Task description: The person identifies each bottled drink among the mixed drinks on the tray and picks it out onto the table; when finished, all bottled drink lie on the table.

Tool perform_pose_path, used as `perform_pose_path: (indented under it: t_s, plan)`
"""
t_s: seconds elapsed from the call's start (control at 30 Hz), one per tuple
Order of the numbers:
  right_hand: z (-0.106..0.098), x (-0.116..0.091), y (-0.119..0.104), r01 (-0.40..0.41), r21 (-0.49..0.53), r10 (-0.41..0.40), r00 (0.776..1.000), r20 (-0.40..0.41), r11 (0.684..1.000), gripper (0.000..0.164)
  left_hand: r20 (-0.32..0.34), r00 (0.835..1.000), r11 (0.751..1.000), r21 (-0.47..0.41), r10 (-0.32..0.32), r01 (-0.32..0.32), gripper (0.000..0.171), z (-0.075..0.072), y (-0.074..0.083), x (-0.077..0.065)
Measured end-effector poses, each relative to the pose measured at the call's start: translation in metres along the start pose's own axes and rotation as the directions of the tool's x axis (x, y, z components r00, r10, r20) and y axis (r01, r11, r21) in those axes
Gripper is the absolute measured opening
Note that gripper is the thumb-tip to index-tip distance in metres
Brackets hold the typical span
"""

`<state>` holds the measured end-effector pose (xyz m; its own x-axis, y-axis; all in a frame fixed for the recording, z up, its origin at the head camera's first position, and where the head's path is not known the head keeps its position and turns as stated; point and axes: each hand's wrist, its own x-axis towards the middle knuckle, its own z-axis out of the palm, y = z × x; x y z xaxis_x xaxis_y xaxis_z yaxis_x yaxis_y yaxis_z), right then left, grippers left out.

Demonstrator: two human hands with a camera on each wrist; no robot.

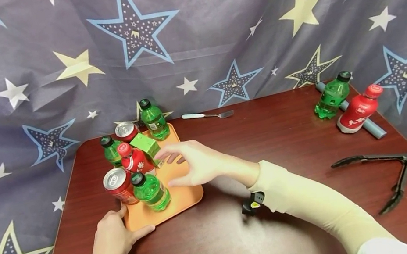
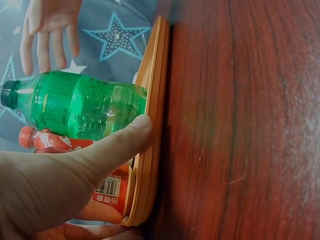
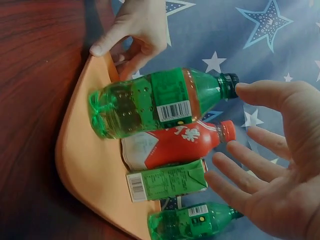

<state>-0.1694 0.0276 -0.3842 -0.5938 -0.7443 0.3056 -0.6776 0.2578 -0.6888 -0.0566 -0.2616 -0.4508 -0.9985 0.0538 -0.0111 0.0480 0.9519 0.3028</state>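
An orange tray (image 1: pixel 184 197) lies on the left of the table. My left hand (image 1: pixel 110 235) grips its near left corner, with the thumb (image 2: pixel 132 131) along the rim. Over the tray's right part hovers my right hand (image 1: pixel 203 162), fingers spread and holding nothing. Nearest both hands stands a green soda bottle (image 1: pixel 152 193) with a black cap. Behind it are a red can (image 1: pixel 117 184), a red bottle (image 1: pixel 136 160) and a green carton (image 3: pixel 167 181). Farther back stand another red can (image 1: pixel 126 131) and two more green bottles, one at the far corner (image 1: pixel 154 121).
A fork (image 1: pixel 207 115) with a white handle lies by the back edge. On the right, a green bottle (image 1: pixel 334 95) and a red bottle (image 1: pixel 361 111) stand by a grey-blue tube (image 1: pixel 374 128). Black tongs (image 1: pixel 368 158) lie spread nearer the front. A star-patterned curtain (image 1: pixel 195 26) hangs behind.
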Motion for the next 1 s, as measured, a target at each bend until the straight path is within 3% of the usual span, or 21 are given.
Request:
perform_pose_path:
  t_s: [0.47,1.0]
  plan:
    - [0.026,0.016,-0.007,0.048,0.045,-0.05,0.998,0.047,0.998,0.06,0.006,1.0,1.0,0.004,0.003,-0.003,0.097,-0.001,-0.003,0.003]
    - [0.043,0.027,-0.006,0.031,-0.057,-0.028,0.998,0.058,0.998,0.068,-0.004,1.0,1.0,-0.002,0.001,-0.002,0.096,0.0,-0.003,0.002]
